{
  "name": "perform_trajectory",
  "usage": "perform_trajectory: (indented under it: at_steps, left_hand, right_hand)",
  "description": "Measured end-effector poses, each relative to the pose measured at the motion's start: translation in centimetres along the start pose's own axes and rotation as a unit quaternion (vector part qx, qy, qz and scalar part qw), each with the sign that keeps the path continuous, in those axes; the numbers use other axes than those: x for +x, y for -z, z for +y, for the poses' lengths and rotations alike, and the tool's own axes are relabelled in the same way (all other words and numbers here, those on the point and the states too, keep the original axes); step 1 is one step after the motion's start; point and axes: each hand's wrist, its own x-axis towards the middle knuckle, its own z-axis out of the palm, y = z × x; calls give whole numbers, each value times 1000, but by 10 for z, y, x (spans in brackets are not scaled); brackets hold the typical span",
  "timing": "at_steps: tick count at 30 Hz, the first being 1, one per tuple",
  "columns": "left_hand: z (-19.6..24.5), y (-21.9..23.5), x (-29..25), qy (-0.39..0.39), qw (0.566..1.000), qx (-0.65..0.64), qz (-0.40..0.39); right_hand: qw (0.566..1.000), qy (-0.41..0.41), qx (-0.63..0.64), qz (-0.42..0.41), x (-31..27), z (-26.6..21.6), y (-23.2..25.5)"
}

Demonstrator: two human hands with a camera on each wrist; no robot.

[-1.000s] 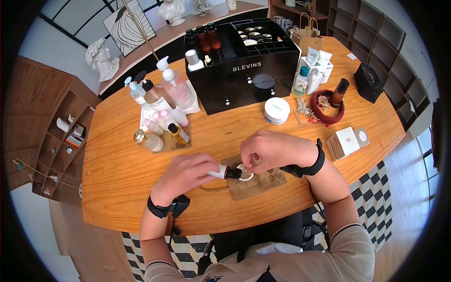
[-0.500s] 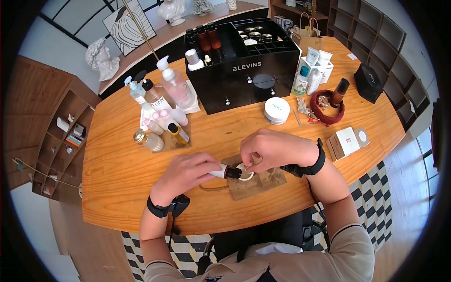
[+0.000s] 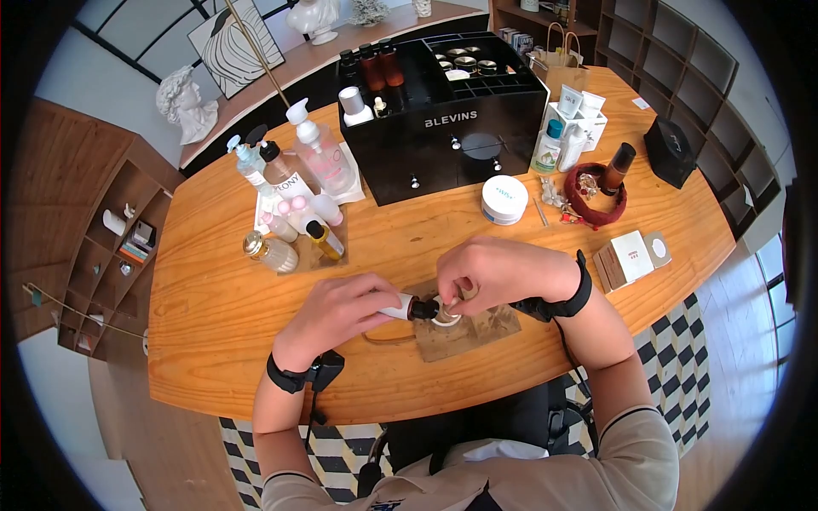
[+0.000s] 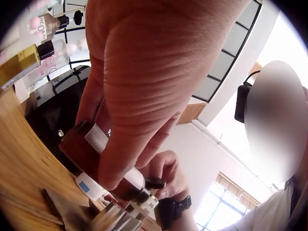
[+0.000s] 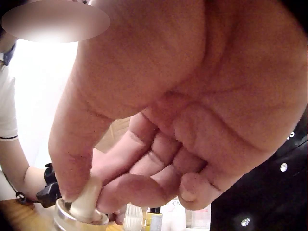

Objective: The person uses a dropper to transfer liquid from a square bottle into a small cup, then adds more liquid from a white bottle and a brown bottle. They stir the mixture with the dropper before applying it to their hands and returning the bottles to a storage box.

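Note:
My left hand [image 3: 336,311] grips a brown bottle [image 4: 79,150] with a white label, tipped sideways so its black neck [image 3: 423,310] points right. The bottle's mouth sits right at the rim of a small clear glass jar [image 5: 61,217], whose pale round rim [image 3: 447,323] shows in the head view. Above that jar, my right hand [image 3: 498,271] pinches a smooth, cream-coloured piece [image 5: 87,199] between thumb and fingertips. Its lower end reaches into the jar's mouth. Beneath the jar lies a brown stained sheet [image 3: 477,334].
Behind the hands stands a black organizer [image 3: 452,149] with bottles on top. Pump bottles [image 3: 319,162] and a yellow bottle [image 3: 325,241] are at the left. A white jar [image 3: 504,201], a red ring-shaped band [image 3: 596,218] and a small box [image 3: 626,258] are toward the right.
The right fingertips have dipped slightly toward the jar and now hide more of its rim. The left hand keeps the tipped bottle in nearly the same place.

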Motion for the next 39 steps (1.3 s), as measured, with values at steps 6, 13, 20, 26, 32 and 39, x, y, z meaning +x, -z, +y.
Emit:
perform_trajectory:
  at_steps: [6,13,20,26,32,39]
  left_hand:
    - [3,0,2,-4,1000,-5,11]
    - [2,-2,3,-9,1000,1,22]
    - [3,-1,3,-4,1000,10,21]
    - [1,-2,1,-16,1000,3,19]
    - [0,0,1,-27,1000,1,15]
    - [0,0,1,-23,999,7,21]
  right_hand:
    - [1000,2,-3,-8,0,0,1]
    - [1000,-17,-11,-14,0,1,2]
    - [1000,-22,-9,2,0,-1,3]
    - [1000,-9,25,2,1,-2,1]
    - [1000,-13,3,-28,0,2,2]
    - [1000,-1,0,12,0,9,1]
